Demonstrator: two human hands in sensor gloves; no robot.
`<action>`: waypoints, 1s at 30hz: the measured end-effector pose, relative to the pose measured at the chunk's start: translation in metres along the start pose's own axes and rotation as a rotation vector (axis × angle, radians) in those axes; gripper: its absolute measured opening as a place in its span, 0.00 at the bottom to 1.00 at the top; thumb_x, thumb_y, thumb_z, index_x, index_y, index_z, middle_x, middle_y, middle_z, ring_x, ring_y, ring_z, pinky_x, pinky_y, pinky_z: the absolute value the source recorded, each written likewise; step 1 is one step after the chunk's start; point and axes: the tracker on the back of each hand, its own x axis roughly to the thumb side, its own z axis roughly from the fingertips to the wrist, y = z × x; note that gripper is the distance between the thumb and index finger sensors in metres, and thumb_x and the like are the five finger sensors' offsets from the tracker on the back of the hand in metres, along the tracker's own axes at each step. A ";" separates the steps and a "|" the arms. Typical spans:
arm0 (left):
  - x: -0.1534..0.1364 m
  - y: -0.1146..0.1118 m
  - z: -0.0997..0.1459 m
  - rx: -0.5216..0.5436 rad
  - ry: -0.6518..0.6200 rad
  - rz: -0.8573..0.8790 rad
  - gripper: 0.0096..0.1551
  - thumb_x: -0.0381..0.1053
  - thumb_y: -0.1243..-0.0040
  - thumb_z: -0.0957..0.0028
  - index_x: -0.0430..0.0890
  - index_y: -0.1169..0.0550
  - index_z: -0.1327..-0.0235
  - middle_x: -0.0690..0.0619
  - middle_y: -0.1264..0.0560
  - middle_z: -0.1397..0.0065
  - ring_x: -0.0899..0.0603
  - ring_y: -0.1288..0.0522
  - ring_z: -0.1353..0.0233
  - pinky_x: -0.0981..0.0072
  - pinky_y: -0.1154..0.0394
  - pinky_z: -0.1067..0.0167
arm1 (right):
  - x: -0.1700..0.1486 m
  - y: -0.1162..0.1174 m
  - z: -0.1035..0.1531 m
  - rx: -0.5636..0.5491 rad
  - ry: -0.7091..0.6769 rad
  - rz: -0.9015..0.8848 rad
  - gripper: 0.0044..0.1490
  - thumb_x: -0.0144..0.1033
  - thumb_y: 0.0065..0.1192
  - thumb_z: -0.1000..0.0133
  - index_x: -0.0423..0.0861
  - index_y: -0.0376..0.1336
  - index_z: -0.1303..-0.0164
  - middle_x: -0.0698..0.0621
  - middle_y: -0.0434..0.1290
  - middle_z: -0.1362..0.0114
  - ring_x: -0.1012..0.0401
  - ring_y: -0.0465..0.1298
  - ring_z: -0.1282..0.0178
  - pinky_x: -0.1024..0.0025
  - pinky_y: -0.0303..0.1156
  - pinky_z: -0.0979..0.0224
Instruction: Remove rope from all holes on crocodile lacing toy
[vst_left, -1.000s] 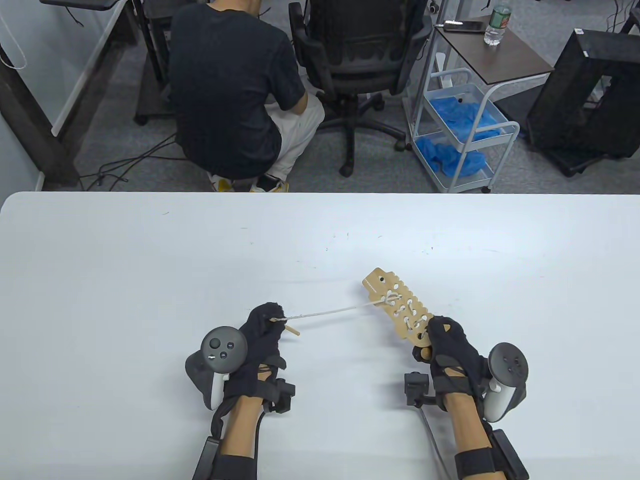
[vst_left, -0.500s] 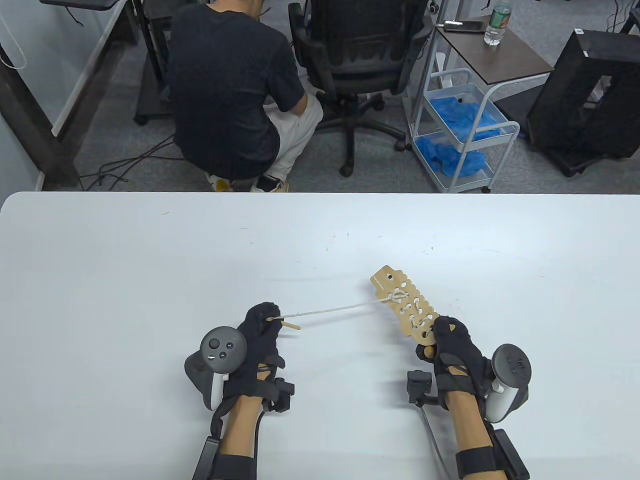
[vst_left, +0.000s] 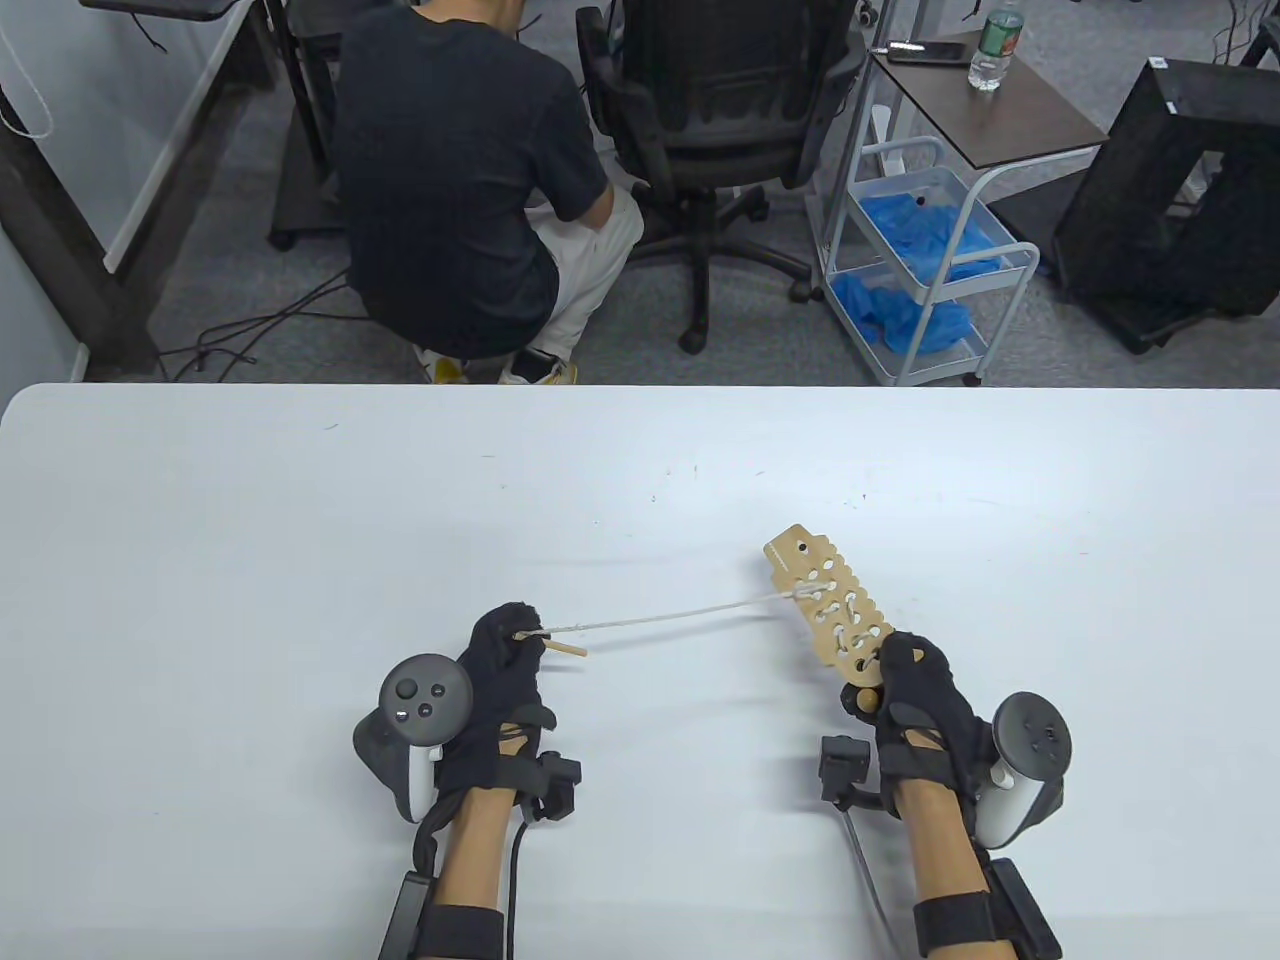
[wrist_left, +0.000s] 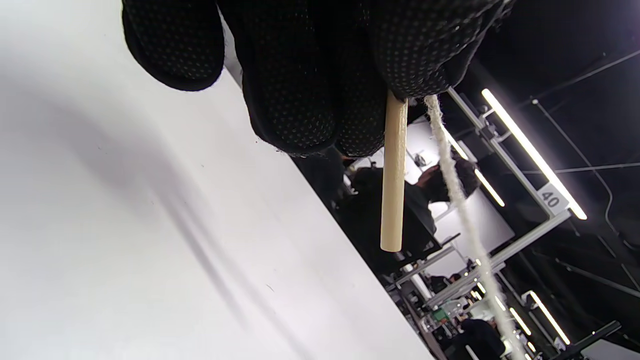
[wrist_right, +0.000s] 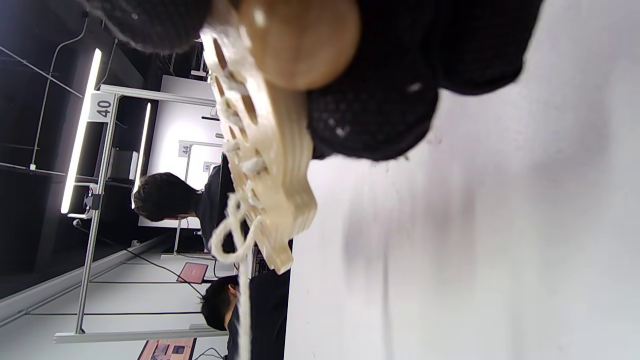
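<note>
The crocodile lacing toy (vst_left: 828, 612) is held above the white surface (vst_left: 300, 520) at its near end by the curled fingers of the right hand (vst_left: 920, 705); the rope (vst_left: 680, 612) is stretched taut from its far holes. The rope and its wooden needle (vst_left: 563, 648) are pinched between the pressed fingers of the left hand (vst_left: 497, 680).

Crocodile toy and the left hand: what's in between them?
In the table view, only the white rope runs taut from the crocodile to the left hand, with bare table underneath.
</note>
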 end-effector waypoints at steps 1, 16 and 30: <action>0.000 0.000 0.000 0.000 0.004 0.007 0.26 0.50 0.34 0.49 0.61 0.25 0.36 0.58 0.15 0.40 0.51 0.16 0.44 0.46 0.23 0.38 | 0.000 -0.001 0.000 -0.004 0.005 -0.006 0.31 0.44 0.59 0.49 0.39 0.64 0.41 0.37 0.79 0.47 0.49 0.83 0.60 0.43 0.74 0.45; -0.002 0.000 0.000 0.001 0.011 0.021 0.26 0.50 0.34 0.49 0.62 0.25 0.36 0.59 0.15 0.40 0.51 0.16 0.44 0.46 0.23 0.38 | -0.006 -0.003 -0.001 -0.008 0.071 -0.098 0.32 0.44 0.58 0.48 0.38 0.62 0.40 0.36 0.78 0.46 0.48 0.82 0.59 0.42 0.73 0.44; 0.000 -0.005 0.000 -0.006 -0.016 -0.007 0.26 0.50 0.34 0.49 0.61 0.25 0.36 0.58 0.14 0.41 0.51 0.15 0.44 0.45 0.23 0.38 | -0.005 0.005 0.003 0.020 0.054 -0.075 0.32 0.44 0.59 0.49 0.37 0.63 0.40 0.35 0.78 0.46 0.48 0.82 0.59 0.42 0.73 0.45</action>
